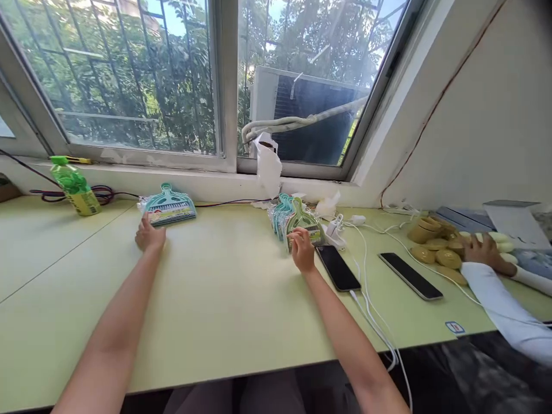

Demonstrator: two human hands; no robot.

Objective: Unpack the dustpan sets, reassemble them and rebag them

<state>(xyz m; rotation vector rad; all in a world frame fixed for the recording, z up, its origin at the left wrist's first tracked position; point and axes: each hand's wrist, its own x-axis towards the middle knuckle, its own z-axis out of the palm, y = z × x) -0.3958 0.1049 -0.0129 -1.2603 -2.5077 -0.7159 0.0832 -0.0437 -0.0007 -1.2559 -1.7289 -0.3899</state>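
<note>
On the left of the table lies a stack of blue-green mini dustpan and brush sets (169, 205) in clear wrapping with printed labels. My left hand (150, 234) is at the near left corner of this stack, fingers loosely bent and apart, the fingertips against the wrapping. Further right, several more wrapped sets lean together, blue-green ones (281, 213) behind and an olive-green dustpan set (304, 219) in front. My right hand (302, 249) is at the near left edge of the green set, with its fingers curled onto it. The thumb is partly hidden.
A green-capped bottle (76, 187) stands at the back left near coiled cables. Right of my right hand are a black phone (338, 268), a second phone (410, 276), white cables and a power strip (334, 233). A co-worker's hand (480, 253) touches mustard-coloured pieces (448, 259).
</note>
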